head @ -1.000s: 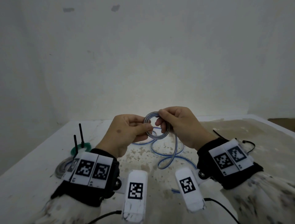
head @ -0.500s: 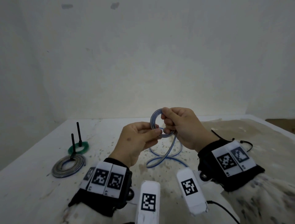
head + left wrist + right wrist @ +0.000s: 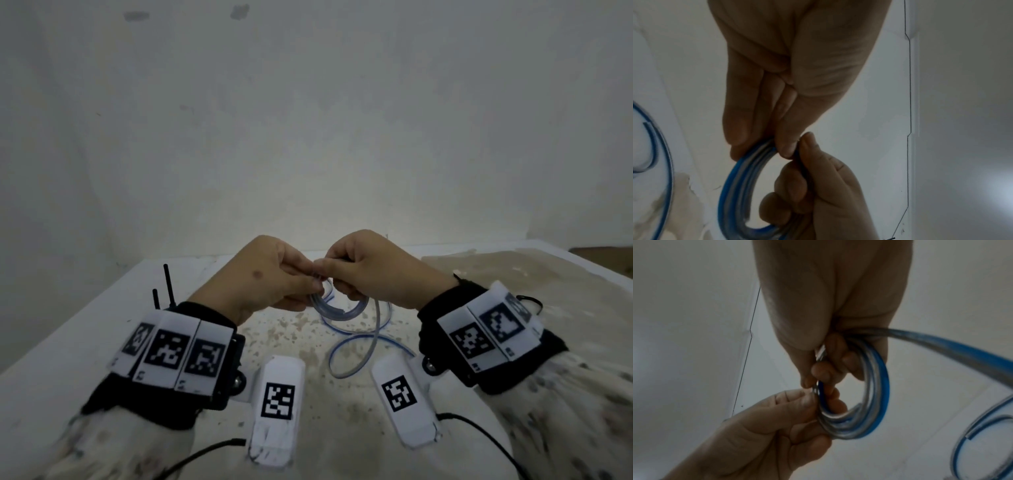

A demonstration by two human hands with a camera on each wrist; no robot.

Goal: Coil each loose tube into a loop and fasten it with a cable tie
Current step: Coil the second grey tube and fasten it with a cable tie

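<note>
A clear tube with a blue stripe (image 3: 342, 310) is partly wound into a small coil (image 3: 740, 186) held above the white table (image 3: 102, 308). My left hand (image 3: 274, 281) pinches one side of the coil (image 3: 865, 418) between thumb and fingers. My right hand (image 3: 370, 270) grips the opposite side with curled fingers. The hands meet fingertip to fingertip over the coil. The loose tail of the tube (image 3: 363, 349) trails down from the right hand and curves over the table, its cut end (image 3: 968, 437) lying free.
Two black upright pegs (image 3: 168, 284) stand at the table's left, behind my left wrist. A thin black cable tie (image 3: 531, 303) lies at the right behind my right wrist. A stained patch (image 3: 513, 274) covers the table's right side. A wall stands close behind.
Both hands have dropped lower and closed together over the coil, which is now tipped flatter and mostly hidden under the fingers. The left wrist now hides the finished coil and green ring.
</note>
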